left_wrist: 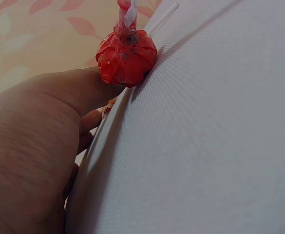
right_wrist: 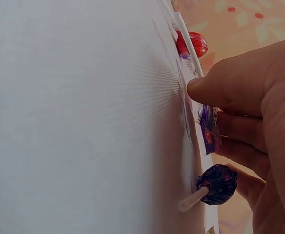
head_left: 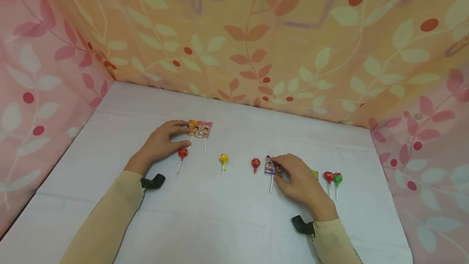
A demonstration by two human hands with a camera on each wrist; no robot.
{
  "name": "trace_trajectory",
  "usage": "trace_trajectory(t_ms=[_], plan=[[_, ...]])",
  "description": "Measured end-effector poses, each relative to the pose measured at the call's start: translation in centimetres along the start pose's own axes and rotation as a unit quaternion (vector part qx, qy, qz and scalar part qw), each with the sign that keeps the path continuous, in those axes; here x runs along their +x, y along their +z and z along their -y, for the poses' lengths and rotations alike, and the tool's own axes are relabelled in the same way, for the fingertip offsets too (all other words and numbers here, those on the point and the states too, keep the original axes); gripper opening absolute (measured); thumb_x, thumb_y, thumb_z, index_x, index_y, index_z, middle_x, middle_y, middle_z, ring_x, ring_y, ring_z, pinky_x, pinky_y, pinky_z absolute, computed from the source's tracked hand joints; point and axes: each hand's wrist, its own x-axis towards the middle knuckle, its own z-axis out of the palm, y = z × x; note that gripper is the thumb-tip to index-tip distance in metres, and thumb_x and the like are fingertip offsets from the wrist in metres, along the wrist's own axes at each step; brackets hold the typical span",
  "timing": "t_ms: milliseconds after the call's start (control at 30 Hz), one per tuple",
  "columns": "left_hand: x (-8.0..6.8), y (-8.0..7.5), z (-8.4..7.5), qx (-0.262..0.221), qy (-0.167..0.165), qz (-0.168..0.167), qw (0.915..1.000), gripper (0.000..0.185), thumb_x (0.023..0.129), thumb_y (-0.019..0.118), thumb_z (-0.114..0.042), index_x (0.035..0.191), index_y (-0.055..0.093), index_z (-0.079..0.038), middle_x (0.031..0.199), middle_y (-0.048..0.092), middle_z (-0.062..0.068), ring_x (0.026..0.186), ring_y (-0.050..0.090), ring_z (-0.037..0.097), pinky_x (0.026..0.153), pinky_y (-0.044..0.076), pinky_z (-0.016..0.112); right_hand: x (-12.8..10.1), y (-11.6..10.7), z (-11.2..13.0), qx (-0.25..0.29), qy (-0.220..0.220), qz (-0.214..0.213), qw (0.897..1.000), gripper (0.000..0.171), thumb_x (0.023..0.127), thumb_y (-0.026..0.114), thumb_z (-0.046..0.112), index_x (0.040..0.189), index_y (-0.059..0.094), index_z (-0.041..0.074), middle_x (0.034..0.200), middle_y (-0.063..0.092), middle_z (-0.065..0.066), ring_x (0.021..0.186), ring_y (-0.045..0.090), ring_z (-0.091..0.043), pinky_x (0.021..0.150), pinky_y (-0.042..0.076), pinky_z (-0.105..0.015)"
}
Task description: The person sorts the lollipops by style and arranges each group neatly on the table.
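Note:
My left hand [head_left: 186, 133] lies on the white tablecloth [head_left: 234, 223], its fingertips resting on two flat pink-and-orange wrapped lollipops [head_left: 200, 129]. A round red lollipop [head_left: 182, 153] lies just below the thumb, and in the left wrist view the same red lollipop [left_wrist: 126, 57] touches the thumb [left_wrist: 79, 90]. My right hand [head_left: 279, 170] pinches a flat purple-wrapped lollipop [head_left: 272, 168] between thumb and fingers. In the right wrist view the thumb [right_wrist: 215, 90] presses that purple wrapper [right_wrist: 209, 127]. A dark purple round lollipop [right_wrist: 218, 183] lies by the lower fingers.
A yellow lollipop [head_left: 224, 159] and a red lollipop [head_left: 255, 163] lie between my hands. Right of the right hand are a half-hidden green lollipop [head_left: 315, 173], a red one [head_left: 328, 176] and a green one [head_left: 338, 178]. Leaf-patterned cloth walls [head_left: 256, 31] enclose the table.

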Motion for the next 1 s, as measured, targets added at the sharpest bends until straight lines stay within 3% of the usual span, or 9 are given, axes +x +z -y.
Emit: trace_trajectory(t_ms=[467, 1000], plan=[[0.2, 0.0, -0.1, -0.002, 0.006, -0.002, 1.0000, 0.055, 0.096, 0.087, -0.043, 0.143, 0.074, -0.017, 0.161, 0.054, 0.009, 0.155, 0.042, 0.037, 0.125, 0.034, 0.066, -0.1, -0.7, 0.1, -0.003, 0.009, -0.005, 1.000, 0.054, 0.091, 0.087, 0.015, 0.142, 0.070, 0.009, 0.140, 0.071, -0.009, 0.138, 0.060, -0.034, 0.121, 0.044, -0.059], [0.0, 0.3, 0.5, -0.006, 0.007, -0.008, 0.9999, 0.054, 0.096, 0.087, -0.043, 0.141, 0.075, -0.018, 0.162, 0.054, 0.007, 0.155, 0.042, 0.036, 0.125, 0.034, 0.066, 1.3, -1.2, 0.8, -0.003, -0.019, -0.012, 1.000, 0.053, 0.092, 0.084, 0.017, 0.142, 0.070, 0.008, 0.139, 0.071, -0.010, 0.138, 0.060, -0.033, 0.121, 0.044, -0.056]])
